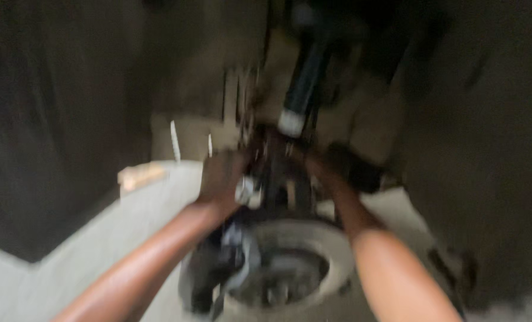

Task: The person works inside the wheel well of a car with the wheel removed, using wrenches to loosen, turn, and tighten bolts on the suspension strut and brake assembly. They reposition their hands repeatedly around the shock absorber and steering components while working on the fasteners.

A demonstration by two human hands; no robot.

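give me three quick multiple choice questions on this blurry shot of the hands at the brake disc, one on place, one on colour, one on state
1. Where does the brake disc lie relative to the hands?
A. below them, nearer the camera
B. above them, by the strut
C. far left on the floor

2. What colour is the upright strut tube above the hands?
A. bright red
B. black with a pale lower end
C. yellow

3. What are the left hand and right hand doing?
A. hanging free at the sides
B. both lying flat on the floor
C. both reaching into the dark assembly above the disc

Answers:
1 A, the disc sits between the forearms, under the hands.
2 B, the tube is dark, with a light band at its bottom.
3 C, both hands meet at the parts over the disc; blur hides the exact grip.
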